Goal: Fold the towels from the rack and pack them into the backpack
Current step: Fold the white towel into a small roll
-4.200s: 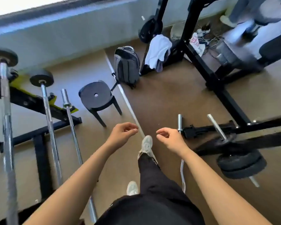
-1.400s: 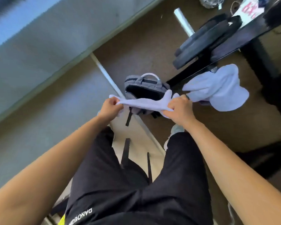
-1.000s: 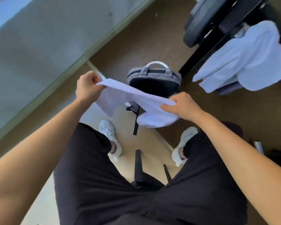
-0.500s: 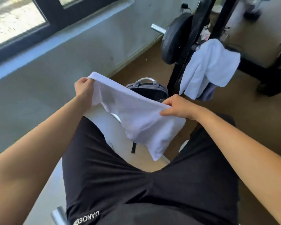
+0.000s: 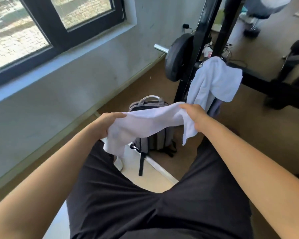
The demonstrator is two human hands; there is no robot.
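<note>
Bright daylight entered through the window (image 5: 83, 11) at upper left. The held white towel (image 5: 148, 121) was nearly overexposed, its texture washed out. Shadows on the floor (image 5: 259, 118) were soft. Wide-angle distortion bent straight lines at the edges; the upper right corner was blurred.

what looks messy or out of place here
The hung towel droops bunched and lopsided off the rack. The held towel sags crumpled between the left hand and right hand, not yet folded. The backpack stands upright; nothing spilled.

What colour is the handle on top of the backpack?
White, on the grey backpack; the handle shows in the head view.
</note>
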